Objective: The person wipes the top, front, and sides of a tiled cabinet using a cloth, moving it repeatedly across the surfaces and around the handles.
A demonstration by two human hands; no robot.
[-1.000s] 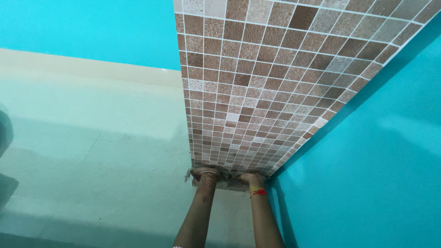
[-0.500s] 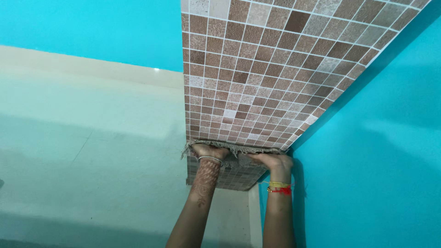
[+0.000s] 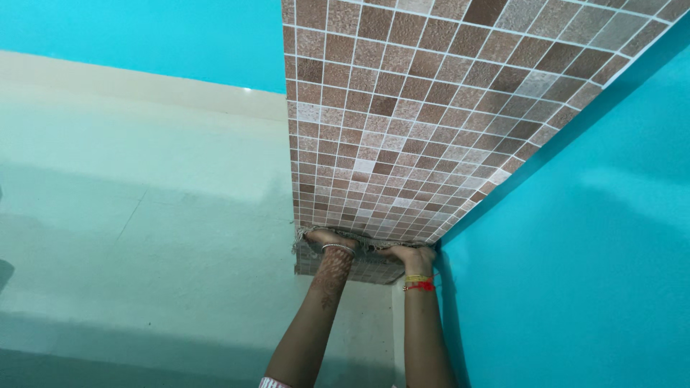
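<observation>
Hands, left (image 3: 327,239) and right (image 3: 410,253), press cloth (image 3: 359,243) against tiles (image 3: 410,129)

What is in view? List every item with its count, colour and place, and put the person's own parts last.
tiled panel: one, brown and beige mosaic squares with white joints, running from the top of the picture down to the hands
cloth: one, grey-brown with frayed edges, pressed against the tiled panel under both hands
turquoise walls: two areas, right side and upper left
pale surface: one, cream to light green, left of the tiled panel
bangle: one, silvery, on the left wrist
wrist threads: yellow and red, on the right wrist
left hand: one, on the cloth; patterned forearm below
right hand: one, on the cloth, beside the turquoise wall
</observation>
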